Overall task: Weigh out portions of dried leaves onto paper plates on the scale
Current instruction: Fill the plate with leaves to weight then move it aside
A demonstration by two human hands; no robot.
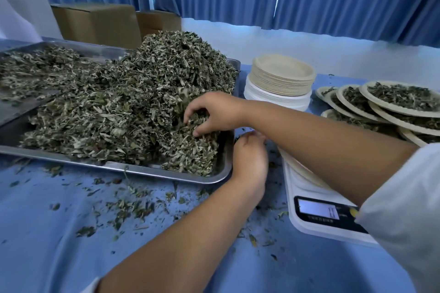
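Note:
A big heap of dried leaves fills a steel tray on the left. My right hand reaches across into the heap's near right part, its fingers curled round a clump of leaves. My left hand sits at the tray's right rim, between the tray and the white scale. Its fingers point away from me and bend down out of sight. An empty paper plate lies on the scale, largely hidden under my right forearm. The scale's display is lit but unreadable.
A stack of empty paper plates stands behind the scale. Several filled plates overlap at the far right. A second tray of leaves and cardboard boxes are at the back left. Leaf crumbs litter the blue cloth.

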